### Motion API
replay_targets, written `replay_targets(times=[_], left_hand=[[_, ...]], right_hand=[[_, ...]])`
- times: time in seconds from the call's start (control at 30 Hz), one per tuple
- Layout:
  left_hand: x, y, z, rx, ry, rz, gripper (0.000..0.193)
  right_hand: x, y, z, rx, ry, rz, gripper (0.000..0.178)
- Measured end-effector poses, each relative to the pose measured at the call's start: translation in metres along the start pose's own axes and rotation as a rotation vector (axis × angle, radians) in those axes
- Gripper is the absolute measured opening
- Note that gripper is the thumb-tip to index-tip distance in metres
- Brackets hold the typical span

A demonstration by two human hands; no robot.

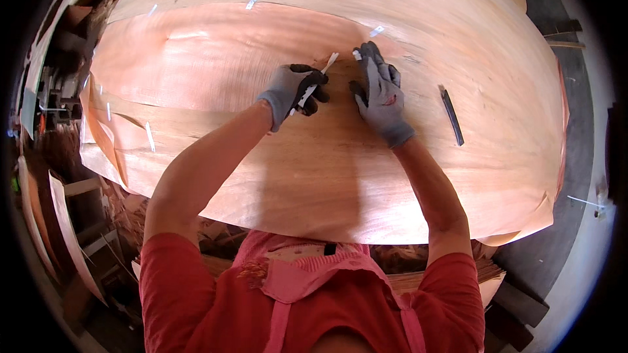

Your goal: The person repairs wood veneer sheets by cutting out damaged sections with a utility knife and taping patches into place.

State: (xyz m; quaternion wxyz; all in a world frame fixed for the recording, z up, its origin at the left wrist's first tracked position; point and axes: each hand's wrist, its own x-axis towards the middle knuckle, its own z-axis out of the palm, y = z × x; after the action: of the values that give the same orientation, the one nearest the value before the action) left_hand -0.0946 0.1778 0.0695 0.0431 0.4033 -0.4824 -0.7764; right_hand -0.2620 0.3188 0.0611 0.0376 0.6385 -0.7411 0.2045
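Large thin wood veneer sheets [314, 163] spread out before me, with short pieces of white tape stuck along their seams, such as one piece [251, 2] at the far edge of the pinkish sheet. My left hand [297, 90], in a grey and black glove, is closed around a white strip [331, 63] that looks like paper tape; one end sticks out beyond the fingers. Beside it, my right hand [379, 91], gloved alike, reaches over the veneer with fingers stretched out. A small white piece [357, 55] shows at its fingertip; whether it is stuck there is unclear.
A slim black tool [451, 116], perhaps a cutter, lies on the veneer to the right of my right hand. The left edge [104, 131] of the sheets curls up. Scraps and veneer offcuts [72, 235] are heaped at the left, and a dark ledge [569, 111] runs along the right.
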Motion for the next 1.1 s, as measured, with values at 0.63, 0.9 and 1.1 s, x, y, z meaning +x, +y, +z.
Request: replay_targets(times=[0.63,0.9,1.1], left_hand=[[-0.001,-0.005,0.018,0.200,0.098,-0.055,0.018],[-0.001,0.010,-0.029,0.433,0.147,-0.016,0.023],[0.002,0.008,-0.033,0.521,0.204,0.019,0.022]], right_hand=[[0.007,0.016,0.036,-0.141,-0.197,-0.245,0.041],[0.010,-0.002,0.029,-0.163,-0.158,-0.213,0.039],[0.006,0.006,0.046,-0.160,0.045,-0.221,0.030]])
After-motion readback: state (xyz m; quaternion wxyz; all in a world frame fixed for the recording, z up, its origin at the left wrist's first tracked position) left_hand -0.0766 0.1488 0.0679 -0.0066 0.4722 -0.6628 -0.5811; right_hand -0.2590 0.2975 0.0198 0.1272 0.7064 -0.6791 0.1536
